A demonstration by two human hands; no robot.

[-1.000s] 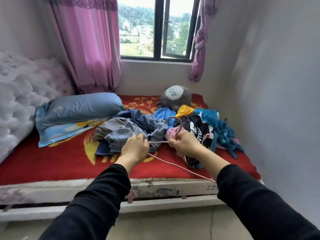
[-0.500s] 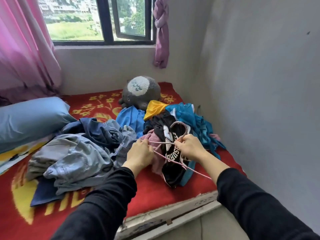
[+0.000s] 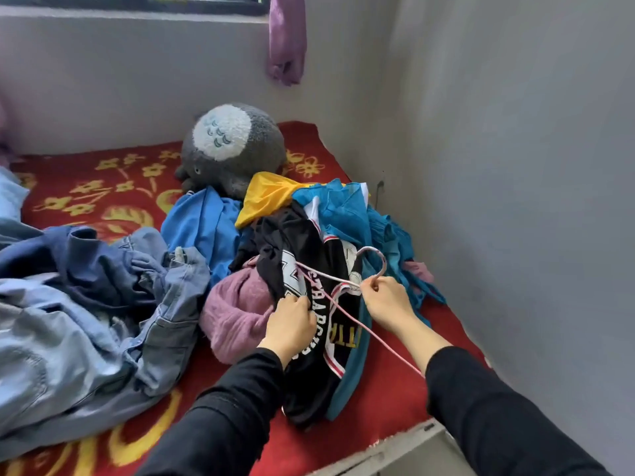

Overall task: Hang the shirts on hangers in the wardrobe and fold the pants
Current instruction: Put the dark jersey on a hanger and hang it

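View has swung right and down since a second ago; both hands have left the denim heap [image 3: 103, 304] for the black jersey [image 3: 275, 235].

- Left hand [image 3: 292, 319]: fingers curled into the jersey's cloth.
- Right hand [image 3: 386, 300]: pinching the pink wire hanger [image 3: 338, 280] just under its hook. Hands close, not touching.
- Jersey lies directly under both hands, long axis running from the pile toward the bed's near edge. The hanger lies across it, one arm slanting back to the right forearm. Left hand is nearer the cloth; likely it opens the garment for the hanger.
- Red flowered bed [image 3: 378, 407]; grey wall [image 3: 515, 201] close on the right; plush toy [image 3: 233, 149] behind. No wardrobe in view.
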